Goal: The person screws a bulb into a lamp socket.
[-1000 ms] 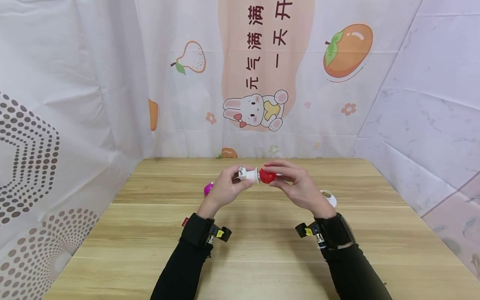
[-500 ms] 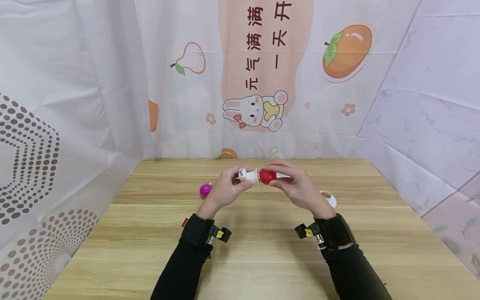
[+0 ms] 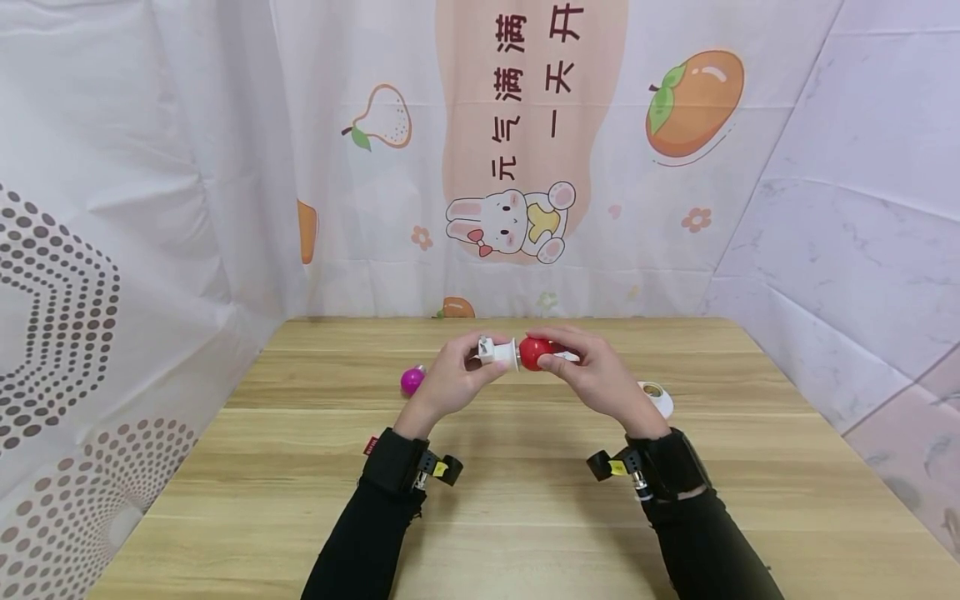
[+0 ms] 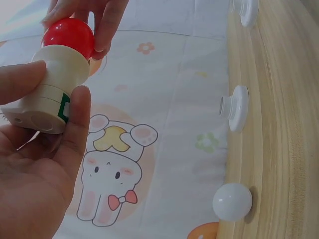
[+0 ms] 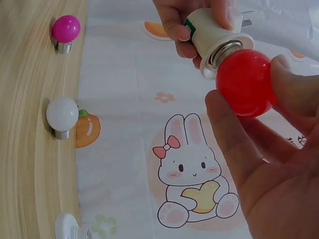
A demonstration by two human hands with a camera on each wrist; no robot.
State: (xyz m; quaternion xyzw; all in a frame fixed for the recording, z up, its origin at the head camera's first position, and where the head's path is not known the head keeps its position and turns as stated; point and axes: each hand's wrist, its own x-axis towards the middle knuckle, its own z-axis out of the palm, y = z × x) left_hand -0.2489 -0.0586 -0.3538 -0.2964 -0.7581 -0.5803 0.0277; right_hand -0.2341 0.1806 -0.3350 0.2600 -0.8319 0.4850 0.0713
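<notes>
My left hand grips a white plug-in lamp socket above the table, its metal plug prongs pointing away from the bulb. A round red light bulb is between the thumb and fingers of my right hand. In the right wrist view the bulb's metal screw base sits partly inside the socket mouth, with some thread showing. The left wrist view has the red bulb right at the socket's flared rim, in line with it.
A magenta bulb lies on the wooden table beside my left hand. A white lamp holder lies by my right wrist. The wrist views also show a white bulb and another white holder. A printed curtain hangs behind.
The right hand's fingers have shifted slightly round the red bulb, while the left hand keeps still with the socket. The magenta bulb has rolled a little to the left.
</notes>
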